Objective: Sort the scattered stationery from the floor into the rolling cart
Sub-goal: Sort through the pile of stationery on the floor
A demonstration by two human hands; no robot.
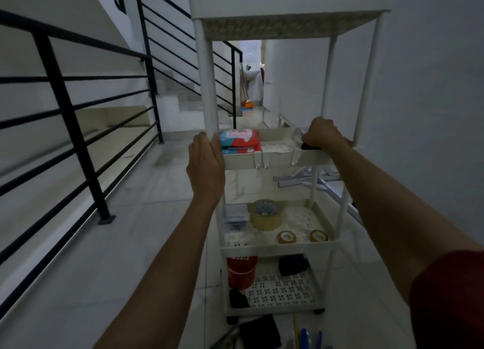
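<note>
Rolling cart (277,247) check: how are we holding it right now?

Reply: Both hands are on it. Our left hand (205,162) wraps the near-left post. Our right hand (320,134) curls over the right rim of the second tray, with something dark under the fingers, can't tell what. We're probably steadying it so the wheels don't wander. Wipes pack (239,141) sits just right of the left hand, tape rolls (265,214) one tray down. Pens (305,335) lie on the near floor, so the sorting isn't done.
</note>
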